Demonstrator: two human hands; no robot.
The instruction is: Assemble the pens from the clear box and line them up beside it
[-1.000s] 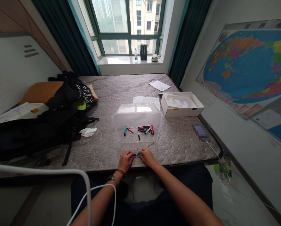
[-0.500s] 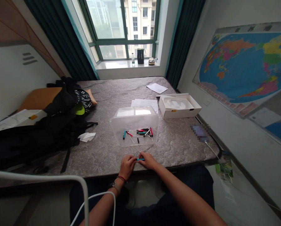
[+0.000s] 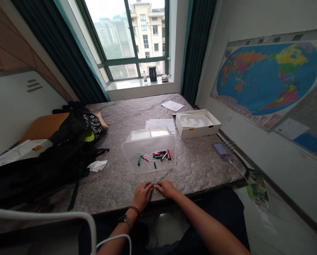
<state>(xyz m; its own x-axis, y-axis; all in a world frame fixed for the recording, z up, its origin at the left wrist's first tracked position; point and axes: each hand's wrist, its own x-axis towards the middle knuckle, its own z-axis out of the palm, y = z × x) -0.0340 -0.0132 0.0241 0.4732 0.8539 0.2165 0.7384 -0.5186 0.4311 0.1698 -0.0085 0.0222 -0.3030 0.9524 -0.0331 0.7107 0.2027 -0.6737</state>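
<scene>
Just in front of the clear plastic box, my left hand (image 3: 144,194) and my right hand (image 3: 166,188) meet fingertip to fingertip. Both are closed on a small pen-like stick (image 3: 153,186), teal a moment ago; only a dark bit now shows between the fingers. Inside the clear plastic box (image 3: 128,150) lie several slim pieces: a teal one with a black end (image 3: 139,160), a short black piece (image 3: 155,165), and a cluster of red, black, white and teal sticks (image 3: 160,155) on the right.
Paper sheets (image 3: 161,124) and an open white box (image 3: 199,132) stand behind and right of the plastic box. A phone (image 3: 222,152) with a cable lies at right. Crumpled tissue (image 3: 97,165) and a black backpack (image 3: 54,152) are on the left; a white tube (image 3: 54,215) crosses lower left.
The camera view has tilted up and shifted. My hands have drawn closer together around the stick, so its teal length no longer shows.
</scene>
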